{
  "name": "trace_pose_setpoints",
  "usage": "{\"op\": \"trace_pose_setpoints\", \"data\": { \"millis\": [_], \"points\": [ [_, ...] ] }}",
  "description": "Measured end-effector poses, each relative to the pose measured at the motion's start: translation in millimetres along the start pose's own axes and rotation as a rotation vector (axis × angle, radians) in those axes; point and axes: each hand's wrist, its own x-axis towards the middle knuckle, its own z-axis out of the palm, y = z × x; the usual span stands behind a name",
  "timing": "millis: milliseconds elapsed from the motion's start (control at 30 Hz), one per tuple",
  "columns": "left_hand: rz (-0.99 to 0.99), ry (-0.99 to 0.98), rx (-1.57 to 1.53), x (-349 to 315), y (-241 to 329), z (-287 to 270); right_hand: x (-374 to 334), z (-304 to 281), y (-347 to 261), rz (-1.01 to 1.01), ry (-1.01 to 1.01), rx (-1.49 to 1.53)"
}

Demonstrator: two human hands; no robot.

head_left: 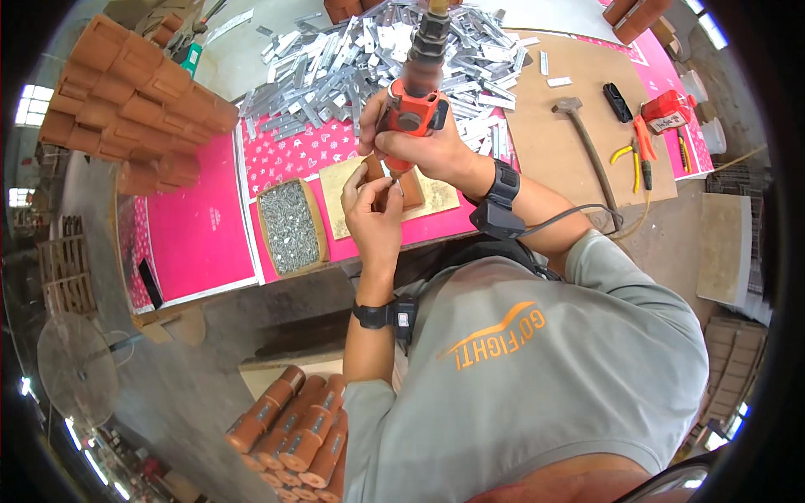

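Observation:
My right hand (440,155) is wrapped round an orange-red power screwdriver (411,113), held upright with its tip down. Below it lies a brown block (411,194) on a pale wooden board (440,203). My left hand (375,220) rests at the block's near left side, fingers pinched by the tool's tip. A small metal piece, apparently a screw, shows between those fingertips. Beside my left hand stands a shallow carton (319,220) of loose screws (288,228).
Metal brackets (335,71) are heaped at the back. Brown blocks (138,92) are stacked at the left; more cylinders (293,427) lie below the table. On the right are a hammer (587,142), orange-and-yellow pliers (641,138) and a red container (667,111). A cable (570,214) runs from my right wrist.

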Motion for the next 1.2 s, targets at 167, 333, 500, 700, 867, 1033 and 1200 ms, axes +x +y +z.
{"op": "trace_pose_setpoints", "data": {
  "millis": [167,333,500,700,867,1033,1200],
  "points": [
    [0.098,0.054,0.057,-0.3,-6.2,2.4,-0.5,2.1,-0.2,0.005,-0.015,0.027],
    [0.132,-0.006,0.075,-3.3,-9.5,-0.3,-2.7,6.6,-2.1,0.027,-0.008,0.017],
    [0.248,-0.085,0.144,-9.2,-5.5,-0.3,-4.7,4.6,0.8,-0.026,-0.042,-0.027],
    [0.282,-0.077,0.162,-9.2,-19.7,-0.6,-3.7,7.3,4.8,-0.041,0.012,0.003],
    [0.302,-0.051,0.123,-11.9,-30.5,0.9,-8.3,6.8,18.9,-0.112,-0.035,-0.165],
    [0.308,-0.056,0.125,-8.7,-28.2,2.0,-6.1,4.4,22.3,-0.07,0.009,-0.113],
    [0.285,-0.084,0.115,-9.8,-42.8,5.2,-2.4,4.0,30.0,-0.045,0.011,-0.024]
  ]
}}
